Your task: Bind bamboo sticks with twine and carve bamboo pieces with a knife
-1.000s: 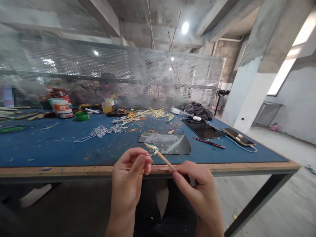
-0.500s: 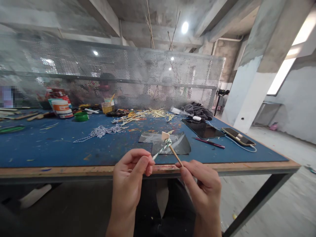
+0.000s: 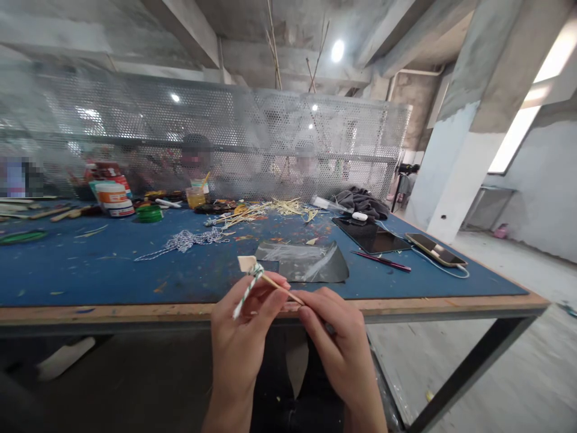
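A thin wooden stick [image 3: 270, 281] lies slantwise between my two hands, above the table's front edge. At its far left end sits a small flat pale wooden piece [image 3: 246, 263]. Green-and-white cord [image 3: 244, 296] is wound around that joint, and its loose tail hangs down over my left hand. My left hand [image 3: 238, 343] pinches the stick between thumb and fingers just below the wrapping. With thumb and forefinger, my right hand [image 3: 340, 337] grips the stick's lower end. Behind the hands lies a dark grey sheet [image 3: 311, 264] with pale scuff marks.
On the blue-topped table [image 3: 112, 276] lie a tangle of patterned cord [image 3: 187, 240], pale shavings [image 3: 288, 207], paint tubs [image 3: 112, 198] and a green jar [image 3: 149, 213]. To the right are a tablet [image 3: 372, 234], a purple pen [image 3: 382, 261], a phone [image 3: 435, 249] and dark cloth [image 3: 363, 201].
The stick's wrapped end has swung left and down. My left hand has let go of the cord tail and now holds the stick; my right hand has shifted left.
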`<state>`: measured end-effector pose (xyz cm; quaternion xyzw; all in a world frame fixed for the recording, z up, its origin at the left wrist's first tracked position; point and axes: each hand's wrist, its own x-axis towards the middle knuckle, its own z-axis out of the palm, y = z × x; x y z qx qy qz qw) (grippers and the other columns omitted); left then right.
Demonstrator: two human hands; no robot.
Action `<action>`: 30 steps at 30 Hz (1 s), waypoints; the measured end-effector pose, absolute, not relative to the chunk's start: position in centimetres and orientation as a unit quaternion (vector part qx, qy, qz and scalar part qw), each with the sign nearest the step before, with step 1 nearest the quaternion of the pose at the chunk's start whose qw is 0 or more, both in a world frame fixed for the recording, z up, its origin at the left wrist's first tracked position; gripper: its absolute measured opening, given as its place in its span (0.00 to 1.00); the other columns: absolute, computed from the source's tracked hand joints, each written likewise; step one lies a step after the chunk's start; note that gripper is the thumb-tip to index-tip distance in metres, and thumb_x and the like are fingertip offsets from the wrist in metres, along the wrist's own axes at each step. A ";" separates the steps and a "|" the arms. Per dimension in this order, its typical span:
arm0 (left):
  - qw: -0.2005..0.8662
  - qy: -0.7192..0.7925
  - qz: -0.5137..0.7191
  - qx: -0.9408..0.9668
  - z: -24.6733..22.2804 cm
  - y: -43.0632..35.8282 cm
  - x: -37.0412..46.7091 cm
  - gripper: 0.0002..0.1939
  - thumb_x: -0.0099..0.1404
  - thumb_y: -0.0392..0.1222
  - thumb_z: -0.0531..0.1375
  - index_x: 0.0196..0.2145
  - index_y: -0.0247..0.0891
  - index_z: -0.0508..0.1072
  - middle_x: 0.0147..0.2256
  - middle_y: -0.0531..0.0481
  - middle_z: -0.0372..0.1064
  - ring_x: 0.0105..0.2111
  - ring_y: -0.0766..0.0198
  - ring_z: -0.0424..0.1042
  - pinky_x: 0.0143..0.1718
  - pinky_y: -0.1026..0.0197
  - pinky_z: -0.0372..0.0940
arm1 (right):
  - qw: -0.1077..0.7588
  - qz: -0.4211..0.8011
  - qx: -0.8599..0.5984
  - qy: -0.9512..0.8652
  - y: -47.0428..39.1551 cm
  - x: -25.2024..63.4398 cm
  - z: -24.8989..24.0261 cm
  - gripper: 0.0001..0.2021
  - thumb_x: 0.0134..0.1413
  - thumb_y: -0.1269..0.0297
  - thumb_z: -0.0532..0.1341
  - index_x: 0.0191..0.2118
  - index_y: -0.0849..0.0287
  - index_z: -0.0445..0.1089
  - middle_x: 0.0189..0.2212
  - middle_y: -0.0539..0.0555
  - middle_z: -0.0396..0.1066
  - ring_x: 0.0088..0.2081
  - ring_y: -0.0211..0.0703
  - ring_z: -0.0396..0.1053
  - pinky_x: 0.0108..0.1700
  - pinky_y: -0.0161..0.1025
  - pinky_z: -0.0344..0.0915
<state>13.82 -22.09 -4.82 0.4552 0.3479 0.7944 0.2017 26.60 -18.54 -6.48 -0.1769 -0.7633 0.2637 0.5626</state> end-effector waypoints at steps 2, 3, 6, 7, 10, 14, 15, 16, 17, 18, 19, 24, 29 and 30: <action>0.187 0.347 0.800 0.452 -4.9 -22.0 13.6 0.04 0.56 0.40 0.70 0.30 0.42 0.80 0.28 0.56 0.75 0.23 0.72 0.73 0.28 0.75 0.72 | 0.567 0.271 -0.171 -0.759 -18.6 26.4 -6.6 0.11 0.65 0.68 0.57 0.47 0.57 0.75 0.32 0.50 0.74 0.33 0.36 0.69 0.35 0.31 0.62; 0.184 0.346 0.798 0.458 -4.9 -21.9 13.6 0.04 0.56 0.40 0.70 0.31 0.43 0.80 0.28 0.56 0.75 0.23 0.73 0.73 0.28 0.75 0.72 | 0.572 0.273 -0.170 -0.755 -18.6 26.3 -6.6 0.10 0.64 0.69 0.57 0.46 0.57 0.75 0.31 0.50 0.74 0.32 0.35 0.68 0.34 0.31 0.62; 0.186 0.335 0.788 0.482 -5.1 -21.9 13.5 0.03 0.58 0.39 0.69 0.33 0.43 0.80 0.29 0.56 0.76 0.24 0.73 0.75 0.30 0.76 0.72 | 0.583 0.280 -0.172 -0.743 -18.8 26.3 -6.6 0.09 0.64 0.70 0.57 0.42 0.57 0.76 0.28 0.48 0.72 0.30 0.34 0.66 0.33 0.31 0.60; 0.187 0.329 0.787 0.488 -5.1 -21.9 13.6 0.03 0.59 0.39 0.68 0.33 0.43 0.80 0.29 0.56 0.75 0.25 0.72 0.75 0.30 0.77 0.72 | 0.587 0.280 -0.172 -0.740 -18.8 26.4 -6.5 0.09 0.64 0.71 0.58 0.41 0.56 0.76 0.27 0.47 0.72 0.30 0.34 0.66 0.32 0.31 0.59; 0.194 0.315 0.781 0.503 -5.2 -21.9 13.7 0.03 0.61 0.37 0.67 0.34 0.44 0.80 0.30 0.56 0.75 0.27 0.72 0.76 0.31 0.77 0.72 | 0.599 0.276 -0.169 -0.733 -18.9 26.5 -6.4 0.09 0.63 0.72 0.58 0.41 0.56 0.76 0.27 0.47 0.72 0.29 0.34 0.65 0.32 0.31 0.59; 0.188 0.310 0.783 0.506 -4.9 -21.9 14.0 0.03 0.61 0.37 0.67 0.34 0.43 0.80 0.30 0.56 0.76 0.27 0.72 0.76 0.31 0.76 0.72 | 0.614 0.253 -0.171 -0.728 -19.0 26.7 -6.3 0.09 0.62 0.73 0.59 0.40 0.56 0.76 0.25 0.46 0.71 0.27 0.34 0.63 0.30 0.31 0.58; 0.188 0.309 0.785 0.503 -4.8 -21.9 14.1 0.03 0.60 0.37 0.67 0.33 0.43 0.80 0.30 0.56 0.76 0.26 0.72 0.76 0.31 0.76 0.72 | 0.616 0.248 -0.172 -0.728 -19.1 26.8 -6.3 0.08 0.61 0.73 0.59 0.39 0.57 0.76 0.25 0.47 0.71 0.27 0.34 0.63 0.30 0.31 0.58; 0.190 0.307 0.786 0.502 -4.7 -21.9 14.2 0.02 0.60 0.37 0.67 0.33 0.42 0.80 0.29 0.55 0.76 0.26 0.71 0.76 0.30 0.76 0.72 | 0.617 0.245 -0.173 -0.728 -19.1 26.9 -6.2 0.08 0.61 0.73 0.59 0.39 0.57 0.76 0.25 0.47 0.71 0.27 0.34 0.63 0.30 0.32 0.58; 0.193 0.305 0.786 0.502 -4.6 -21.9 14.3 0.02 0.60 0.37 0.67 0.32 0.42 0.80 0.29 0.55 0.75 0.26 0.71 0.76 0.30 0.76 0.73 | 0.619 0.243 -0.173 -0.727 -19.1 26.9 -6.2 0.08 0.61 0.73 0.59 0.38 0.57 0.76 0.25 0.47 0.71 0.27 0.34 0.63 0.30 0.32 0.58; 0.196 0.303 0.784 0.505 -4.5 -21.9 14.4 0.02 0.60 0.37 0.67 0.32 0.42 0.80 0.29 0.55 0.75 0.26 0.71 0.76 0.30 0.76 0.73 | 0.621 0.242 -0.175 -0.725 -19.2 27.0 -6.2 0.09 0.61 0.73 0.59 0.38 0.56 0.76 0.25 0.47 0.71 0.27 0.34 0.63 0.30 0.32 0.58; 0.198 0.302 0.782 0.508 -4.5 -21.9 14.4 0.02 0.60 0.37 0.67 0.33 0.42 0.80 0.29 0.55 0.75 0.26 0.71 0.76 0.30 0.75 0.73 | 0.622 0.242 -0.177 -0.723 -19.2 27.0 -6.2 0.09 0.61 0.73 0.59 0.38 0.56 0.76 0.25 0.46 0.71 0.27 0.34 0.63 0.30 0.32 0.58; 0.183 0.318 0.784 0.502 -4.7 -21.9 14.1 0.03 0.61 0.38 0.67 0.34 0.44 0.80 0.32 0.56 0.76 0.26 0.72 0.76 0.31 0.76 0.73 | 0.606 0.265 -0.180 -0.728 -18.9 26.6 -6.4 0.08 0.62 0.71 0.59 0.41 0.56 0.76 0.27 0.47 0.73 0.28 0.34 0.67 0.31 0.30 0.60; 0.166 0.335 0.820 0.432 -4.7 -21.9 13.6 0.07 0.58 0.40 0.70 0.36 0.43 0.80 0.31 0.54 0.76 0.27 0.71 0.76 0.29 0.75 0.72 | 0.580 0.303 -0.201 -0.729 -18.5 26.3 -6.7 0.07 0.60 0.66 0.62 0.42 0.53 0.76 0.30 0.47 0.75 0.30 0.35 0.70 0.32 0.30 0.62; 0.159 0.322 0.836 0.415 -4.6 -22.0 13.6 0.08 0.57 0.41 0.70 0.36 0.42 0.80 0.30 0.54 0.76 0.26 0.71 0.75 0.28 0.74 0.72 | 0.584 0.301 -0.209 -0.724 -18.5 26.3 -6.7 0.06 0.60 0.66 0.62 0.41 0.54 0.76 0.31 0.47 0.76 0.30 0.35 0.70 0.32 0.30 0.63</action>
